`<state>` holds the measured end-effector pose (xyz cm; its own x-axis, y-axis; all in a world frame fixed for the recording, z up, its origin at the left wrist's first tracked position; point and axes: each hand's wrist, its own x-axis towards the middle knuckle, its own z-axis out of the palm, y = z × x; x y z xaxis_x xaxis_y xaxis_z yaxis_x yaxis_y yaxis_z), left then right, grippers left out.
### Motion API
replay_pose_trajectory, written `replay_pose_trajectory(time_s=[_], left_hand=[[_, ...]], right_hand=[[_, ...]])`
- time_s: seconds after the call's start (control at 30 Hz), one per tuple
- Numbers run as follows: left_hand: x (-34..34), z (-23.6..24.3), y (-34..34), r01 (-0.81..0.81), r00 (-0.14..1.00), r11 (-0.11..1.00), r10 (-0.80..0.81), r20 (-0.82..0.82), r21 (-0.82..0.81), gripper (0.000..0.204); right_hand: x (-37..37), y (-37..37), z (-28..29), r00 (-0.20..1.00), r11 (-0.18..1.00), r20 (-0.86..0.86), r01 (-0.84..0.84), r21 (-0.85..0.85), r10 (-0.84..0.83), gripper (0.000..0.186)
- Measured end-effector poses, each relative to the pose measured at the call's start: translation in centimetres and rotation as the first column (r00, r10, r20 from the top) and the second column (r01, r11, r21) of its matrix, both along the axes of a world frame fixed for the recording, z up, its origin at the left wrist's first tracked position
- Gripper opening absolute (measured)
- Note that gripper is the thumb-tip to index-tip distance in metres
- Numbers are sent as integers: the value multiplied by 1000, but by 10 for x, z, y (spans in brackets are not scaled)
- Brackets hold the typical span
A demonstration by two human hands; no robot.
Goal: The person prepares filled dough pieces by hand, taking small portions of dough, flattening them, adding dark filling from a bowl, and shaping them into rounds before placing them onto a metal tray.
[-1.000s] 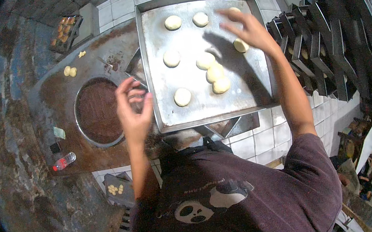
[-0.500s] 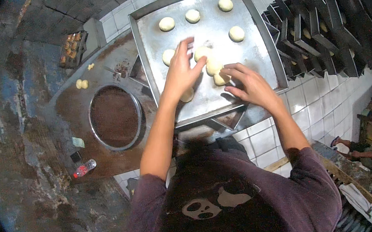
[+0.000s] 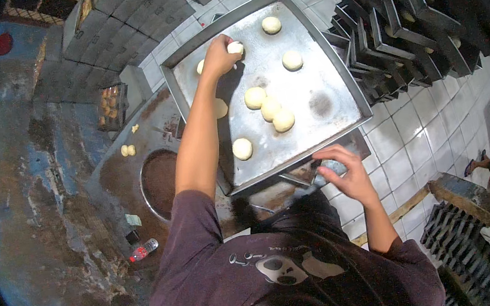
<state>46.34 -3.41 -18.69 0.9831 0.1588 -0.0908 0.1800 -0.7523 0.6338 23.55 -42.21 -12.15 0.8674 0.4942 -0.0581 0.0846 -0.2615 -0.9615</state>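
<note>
the left hand [image 3: 219, 57] reaches to the far left corner of the flat metal tray [image 3: 319, 106], fingers pinched shut around 1 pale round dough ball [image 3: 235, 48], held low as if to seat it in line with its neighbours. the right hand [image 3: 346, 170] curls loosely at the tray's near edge, seemingly steadying it; i cannot tell whether it grips anything. smooth, soft dough balls [image 3: 270, 109] dot the tray; dark loaf tins [image 3: 402, 27] stack to its right.
</note>
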Motion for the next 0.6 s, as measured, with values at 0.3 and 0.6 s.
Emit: replay_pose_trajectory(time_s=[0.3, 0.6], left_hand=[[-147, 101, -48, 183, 950, 614, 90, 298, -768, 43], [-264, 134, -138, 359, 933, 399, -162, 320, -844, 42]], right_hand=[[30, 24, 17, 972, 950, -57, 236, 203, -230, 28], [-21, 40, 98, 972, 949, 196, 64, 309, -130, 61]])
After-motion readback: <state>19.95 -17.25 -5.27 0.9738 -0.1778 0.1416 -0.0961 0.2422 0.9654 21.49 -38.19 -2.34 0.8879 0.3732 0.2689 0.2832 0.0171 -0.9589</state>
